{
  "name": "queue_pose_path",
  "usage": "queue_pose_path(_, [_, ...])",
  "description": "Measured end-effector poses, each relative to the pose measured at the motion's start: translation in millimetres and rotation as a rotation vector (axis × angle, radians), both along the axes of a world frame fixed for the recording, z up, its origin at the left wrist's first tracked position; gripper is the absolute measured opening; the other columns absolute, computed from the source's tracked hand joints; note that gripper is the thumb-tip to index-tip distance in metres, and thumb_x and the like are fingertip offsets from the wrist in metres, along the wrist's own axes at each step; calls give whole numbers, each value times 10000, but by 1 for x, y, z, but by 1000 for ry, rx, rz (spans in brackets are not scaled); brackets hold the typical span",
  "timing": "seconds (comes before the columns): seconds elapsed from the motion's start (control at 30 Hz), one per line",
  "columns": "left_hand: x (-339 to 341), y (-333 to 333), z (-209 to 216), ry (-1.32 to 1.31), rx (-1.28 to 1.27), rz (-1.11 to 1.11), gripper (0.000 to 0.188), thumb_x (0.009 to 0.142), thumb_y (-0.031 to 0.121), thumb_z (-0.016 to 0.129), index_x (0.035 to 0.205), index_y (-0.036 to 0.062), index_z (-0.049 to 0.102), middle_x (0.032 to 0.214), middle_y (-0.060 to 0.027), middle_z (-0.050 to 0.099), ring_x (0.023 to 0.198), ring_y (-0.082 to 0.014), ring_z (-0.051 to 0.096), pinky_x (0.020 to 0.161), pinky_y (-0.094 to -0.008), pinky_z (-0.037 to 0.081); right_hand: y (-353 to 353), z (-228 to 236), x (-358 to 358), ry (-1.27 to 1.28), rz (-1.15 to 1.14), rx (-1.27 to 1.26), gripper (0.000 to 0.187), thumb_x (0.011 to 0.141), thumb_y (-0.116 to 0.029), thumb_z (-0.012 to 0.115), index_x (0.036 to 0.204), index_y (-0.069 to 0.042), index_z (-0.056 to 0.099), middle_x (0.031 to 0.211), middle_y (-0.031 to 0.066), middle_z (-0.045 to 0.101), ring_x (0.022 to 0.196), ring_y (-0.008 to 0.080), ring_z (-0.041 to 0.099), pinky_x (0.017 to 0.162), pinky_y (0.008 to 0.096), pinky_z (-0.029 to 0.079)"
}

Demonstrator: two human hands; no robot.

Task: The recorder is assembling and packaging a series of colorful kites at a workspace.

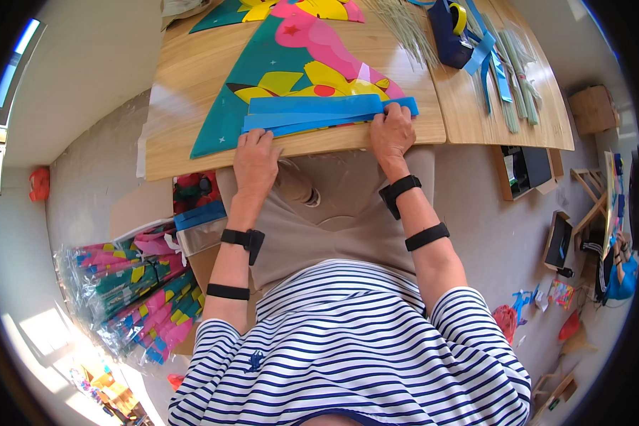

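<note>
Blue ribbon-like strips (312, 106) lie folded in layers across a triangular printed kite sheet (224, 113), near the front edge of the wooden table. The sheet is teal, pink and yellow, and the strips cover part of its lower print. My left hand (256, 160) has its fingers closed at the left end of the strips, by the table edge. At the right end, my right hand (392, 135) pinches the strips between thumb and fingers. The fingertips of both hands are partly hidden from above.
A second printed sheet (220, 15) lies at the far side. To the right are a navy tape dispenser (451, 39), bundles of thin pale sticks (522, 78) and blue strips. Plastic-wrapped printed bundles (138, 284) sit on the lower left. A person (621, 273) is at far right.
</note>
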State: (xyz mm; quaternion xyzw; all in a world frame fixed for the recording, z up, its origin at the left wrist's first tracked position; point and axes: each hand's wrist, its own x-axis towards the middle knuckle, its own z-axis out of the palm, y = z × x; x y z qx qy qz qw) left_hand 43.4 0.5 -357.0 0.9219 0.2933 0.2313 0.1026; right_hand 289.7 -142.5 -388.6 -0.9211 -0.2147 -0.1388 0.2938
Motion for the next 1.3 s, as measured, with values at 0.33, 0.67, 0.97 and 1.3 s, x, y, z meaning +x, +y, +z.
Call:
queue_pose_path(0.33, [-1, 1, 1, 2, -10, 1, 363, 797, 124, 777, 1129, -10, 717, 1149, -131, 647, 1097, -356, 580, 968, -446, 491, 3, 13, 2, -230, 181, 46, 246, 755, -4, 681, 972, -117, 660, 960, 96, 586, 961, 337, 602, 794, 473, 470])
queue_pose_path(0.67, [0, 0, 3, 5, -47, 9, 352, 815, 124, 760, 1138, -12, 723, 1171, -146, 662, 1114, -365, 590, 978, -447, 493, -14, 17, 28, -388, 531, -1, 270, 733, 1, 648, 978, -104, 693, 1011, 78, 634, 1035, 323, 585, 889, 454, 458])
queue_pose_path(0.97, [-1, 1, -1, -14, -3, -8, 370, 795, 135, 788, 1128, -10, 714, 1143, -134, 647, 1099, -355, 576, 986, -442, 481, -19, 17, 37, -443, 624, -52, 159, 766, -41, 631, 913, -88, 670, 973, 82, 627, 1017, 311, 597, 896, 445, 480])
queue_pose_path(1.3, [0, 1, 3, -8, -38, -5, 351, 799, 126, 782, 1115, -15, 721, 1147, -129, 648, 1093, -357, 575, 971, -437, 487, -36, 26, 46, -522, 842, -276, 159, 804, -61, 618, 953, -64, 675, 989, 66, 633, 1082, 284, 604, 1061, 476, 449])
